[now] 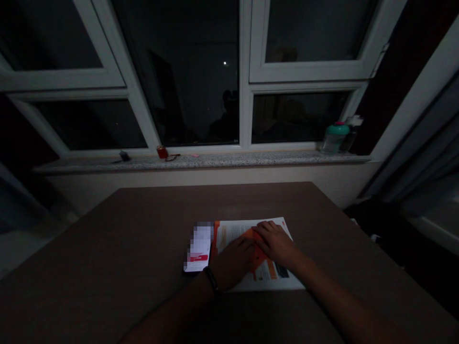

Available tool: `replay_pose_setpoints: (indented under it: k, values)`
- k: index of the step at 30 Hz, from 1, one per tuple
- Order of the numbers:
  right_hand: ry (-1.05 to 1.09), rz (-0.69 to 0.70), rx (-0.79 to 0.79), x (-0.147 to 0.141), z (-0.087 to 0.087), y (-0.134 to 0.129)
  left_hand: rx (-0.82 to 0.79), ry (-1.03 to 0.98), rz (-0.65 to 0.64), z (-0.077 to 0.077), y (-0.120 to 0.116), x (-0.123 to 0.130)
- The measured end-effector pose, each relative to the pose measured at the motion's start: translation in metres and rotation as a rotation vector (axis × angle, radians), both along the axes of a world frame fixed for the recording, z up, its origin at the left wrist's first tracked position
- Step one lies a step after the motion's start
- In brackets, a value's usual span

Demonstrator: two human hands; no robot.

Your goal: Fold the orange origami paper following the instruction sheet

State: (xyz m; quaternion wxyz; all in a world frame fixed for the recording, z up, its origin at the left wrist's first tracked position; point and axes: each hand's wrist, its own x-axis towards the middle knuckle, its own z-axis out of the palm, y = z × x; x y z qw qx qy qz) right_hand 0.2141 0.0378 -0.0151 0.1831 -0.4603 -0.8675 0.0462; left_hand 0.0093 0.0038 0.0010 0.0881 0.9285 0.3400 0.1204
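Note:
A piece of orange paper point(258, 256), apparently folded, lies on a printed booklet point(229, 229) with white and orange pages. My left hand point(234, 262), with a dark band at the wrist, holds the paper from the left, its fingers bent over it. From the right, my right hand point(275, 242) grips the upper part of the same paper, thumb and fingers close together. The fingertips of both hands nearly meet, and they hide part of the paper. A phone point(201, 248) with a lit screen lies just left of the booklet.
The brown table point(150, 229) reaches toward a wall below a window. On the speckled sill point(222, 160) stand a small red jar point(162, 152), a small dark object point(124, 155) and a green-lidded bottle point(335, 138). Curtains hang at both sides; the room is dim.

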Motion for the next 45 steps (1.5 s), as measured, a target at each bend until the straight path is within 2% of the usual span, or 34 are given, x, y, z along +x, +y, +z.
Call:
replay_pose_setpoints:
  k: [13,17,23,29,34,39,45]
  values:
    - [-0.038,-0.014,0.006,-0.002,0.001,-0.001,0.014,-0.034,0.005,-0.008,0.001,-0.003]
    - [-0.037,-0.007,0.004,-0.002,0.001,-0.001,-0.015,-0.042,0.006,-0.004,0.0,-0.002]
    - [0.02,0.026,-0.004,0.003,0.004,0.0,-0.109,-0.116,0.098,0.001,-0.004,-0.003]
    - [0.117,-0.007,-0.035,0.004,0.01,-0.002,-0.101,-0.199,0.071,0.004,-0.007,-0.001]
    - [0.133,-0.009,-0.07,0.01,0.015,-0.004,-0.084,-0.14,0.043,0.006,-0.007,-0.002]
    - [0.08,0.01,-0.063,0.012,0.007,-0.002,-0.056,-0.137,0.029,0.004,-0.006,-0.003]
    - [-0.013,-0.034,-0.042,0.008,-0.008,-0.001,-0.076,-0.145,0.026,0.006,-0.006,-0.003]
